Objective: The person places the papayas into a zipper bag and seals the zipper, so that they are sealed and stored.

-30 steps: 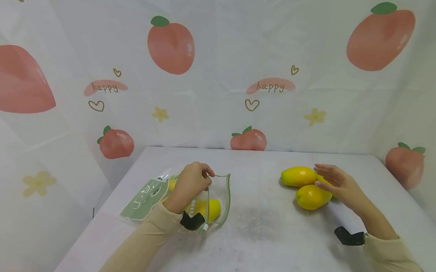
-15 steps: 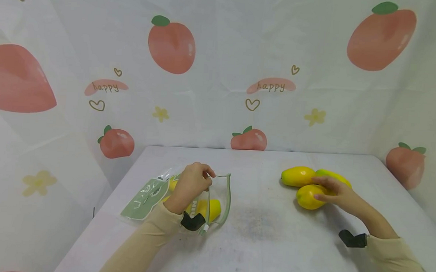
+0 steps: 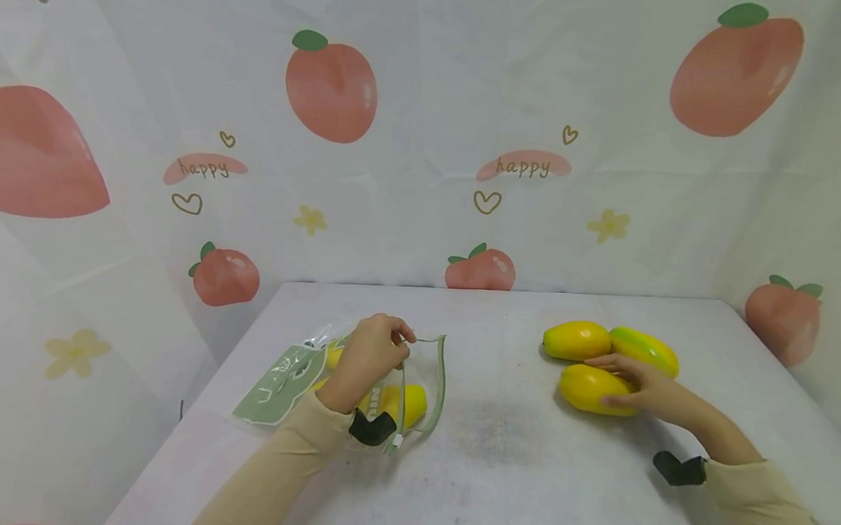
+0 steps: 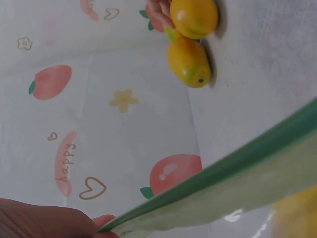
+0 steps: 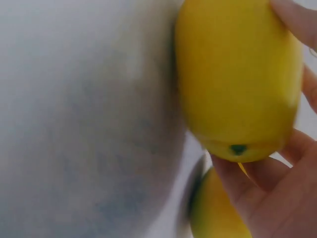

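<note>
My left hand (image 3: 368,360) pinches the green-edged mouth of a clear zip bag (image 3: 277,390) and holds it open towards the right. Inside the bag lie yellow papayas (image 3: 413,406), partly hidden by the hand and the printed plastic. In the left wrist view, thumb and finger meet on the bag's green edge (image 4: 213,178). At the right, my right hand (image 3: 659,396) grips a yellow papaya (image 3: 585,388), thumb on the near side and fingers over the far side. The right wrist view shows this papaya (image 5: 237,74) between thumb and fingers, its green-spotted end towards the camera.
Just behind the right hand lie two more papayas, a yellow one (image 3: 576,340) and a greener one (image 3: 646,350). A stained patch marks the white table (image 3: 494,488) between the hands. A fruit-printed curtain (image 3: 409,206) hangs behind the table.
My right hand has come down onto the front papaya, closed round it and shifted it slightly left and nearer, apart from the other two. The left hand and bag have stayed put.
</note>
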A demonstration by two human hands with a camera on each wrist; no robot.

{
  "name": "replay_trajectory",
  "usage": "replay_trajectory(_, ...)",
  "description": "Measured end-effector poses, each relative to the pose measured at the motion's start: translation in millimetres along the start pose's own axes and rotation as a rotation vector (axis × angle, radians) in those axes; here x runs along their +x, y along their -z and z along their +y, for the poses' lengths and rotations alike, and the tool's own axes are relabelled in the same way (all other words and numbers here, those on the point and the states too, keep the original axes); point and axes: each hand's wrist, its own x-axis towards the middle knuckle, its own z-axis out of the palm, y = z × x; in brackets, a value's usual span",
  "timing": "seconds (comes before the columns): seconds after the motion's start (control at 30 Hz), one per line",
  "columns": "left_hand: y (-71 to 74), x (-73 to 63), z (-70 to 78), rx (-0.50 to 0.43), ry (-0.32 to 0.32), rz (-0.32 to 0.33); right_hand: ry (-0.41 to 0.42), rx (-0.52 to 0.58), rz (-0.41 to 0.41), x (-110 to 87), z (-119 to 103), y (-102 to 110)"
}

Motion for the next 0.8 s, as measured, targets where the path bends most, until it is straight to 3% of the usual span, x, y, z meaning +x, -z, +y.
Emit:
replay_trajectory(0.43, 2.0, -0.4, 0.7, 0.017, 0.006, 0.007, -0.024, -0.029, -0.015, 2.9, -7, -8)
replay_trajectory(0.8, 1.6, 0.7, -0.4, 0.007, 0.023, -0.003, -0.019, -0.052, 0.104, 8.3, -17, -12)
